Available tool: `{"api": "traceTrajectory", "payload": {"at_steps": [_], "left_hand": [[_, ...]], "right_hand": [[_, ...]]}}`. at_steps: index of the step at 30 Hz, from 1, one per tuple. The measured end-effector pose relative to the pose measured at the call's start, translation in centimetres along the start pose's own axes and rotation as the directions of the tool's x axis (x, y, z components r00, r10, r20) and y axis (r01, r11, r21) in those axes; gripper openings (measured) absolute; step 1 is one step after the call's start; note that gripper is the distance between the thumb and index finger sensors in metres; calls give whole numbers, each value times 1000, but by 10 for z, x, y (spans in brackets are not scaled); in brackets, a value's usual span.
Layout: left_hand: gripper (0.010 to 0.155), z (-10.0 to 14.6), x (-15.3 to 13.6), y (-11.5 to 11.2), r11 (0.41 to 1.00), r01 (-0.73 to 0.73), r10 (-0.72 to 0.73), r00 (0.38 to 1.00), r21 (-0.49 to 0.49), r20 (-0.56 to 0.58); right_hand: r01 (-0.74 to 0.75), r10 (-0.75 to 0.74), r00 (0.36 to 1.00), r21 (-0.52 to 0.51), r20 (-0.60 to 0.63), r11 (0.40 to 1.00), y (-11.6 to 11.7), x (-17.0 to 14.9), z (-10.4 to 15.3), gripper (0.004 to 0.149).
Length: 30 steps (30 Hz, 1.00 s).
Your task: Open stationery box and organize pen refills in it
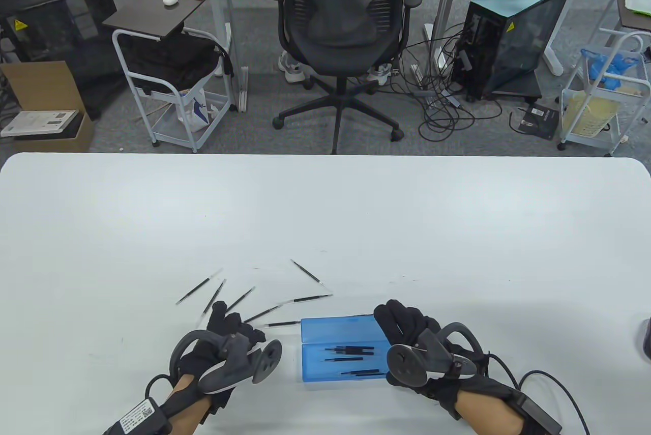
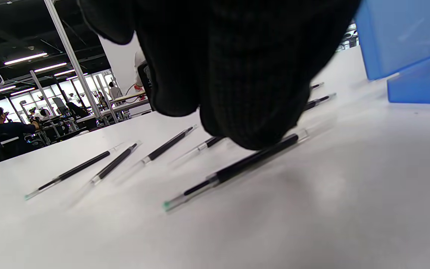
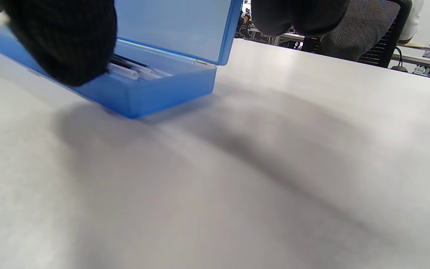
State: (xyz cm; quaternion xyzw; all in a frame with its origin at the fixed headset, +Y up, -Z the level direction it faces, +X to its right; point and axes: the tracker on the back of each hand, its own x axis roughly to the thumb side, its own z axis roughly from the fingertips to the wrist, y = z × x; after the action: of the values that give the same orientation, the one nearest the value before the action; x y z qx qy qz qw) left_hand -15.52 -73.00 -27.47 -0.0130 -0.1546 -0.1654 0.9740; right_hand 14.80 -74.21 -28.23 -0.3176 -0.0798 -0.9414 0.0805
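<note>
The blue stationery box (image 1: 342, 348) lies open near the table's front edge between the 2 hands, lid raised at the far side, with several pen refills in its tray (image 1: 351, 350). The right hand (image 1: 407, 333) sits at the box's right end; in the right wrist view a gloved fingertip (image 3: 65, 45) reaches down at the tray's near wall by the refills inside, but whether it grasps anything I cannot tell. The left hand (image 1: 231, 333) rests left of the box with fingers (image 2: 245, 93) bent down over a loose refill (image 2: 233, 170), the tips touching or just above it; a real grip cannot be told. About 6 more loose refills (image 1: 200, 286) lie scattered on the white table (image 1: 325, 211) beyond the left hand, apart from one another. Past the table stand a black mesh office chair (image 1: 343, 23), a white wire cart (image 1: 168, 84), a computer tower (image 1: 513, 33) amid tangled cables, and a cardboard box (image 1: 46, 99) on grey carpet.
</note>
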Motion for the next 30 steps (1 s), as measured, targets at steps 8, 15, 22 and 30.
{"api": "traceTrajectory", "payload": {"at_steps": [8,15,22,30], "left_hand": [[48,-7,3,-10,999,38,-38,999,-21,6],[48,-7,3,-12,999,40,-40,999,-19,5],[48,-6,3,-13,1000,4,-4,1000,-22,4],[53,-8,-2,-17,996,-61,61,998,-58,-1]], "right_hand": [[8,-8,1000,2,5,1000,0,0,0,120],[5,-5,1000,0,6,1000,0,0,0,120],[3,-3,1000,0,5,1000,0,0,0,120],[2,-2,1000,-1,5,1000,0,0,0,120]]}}
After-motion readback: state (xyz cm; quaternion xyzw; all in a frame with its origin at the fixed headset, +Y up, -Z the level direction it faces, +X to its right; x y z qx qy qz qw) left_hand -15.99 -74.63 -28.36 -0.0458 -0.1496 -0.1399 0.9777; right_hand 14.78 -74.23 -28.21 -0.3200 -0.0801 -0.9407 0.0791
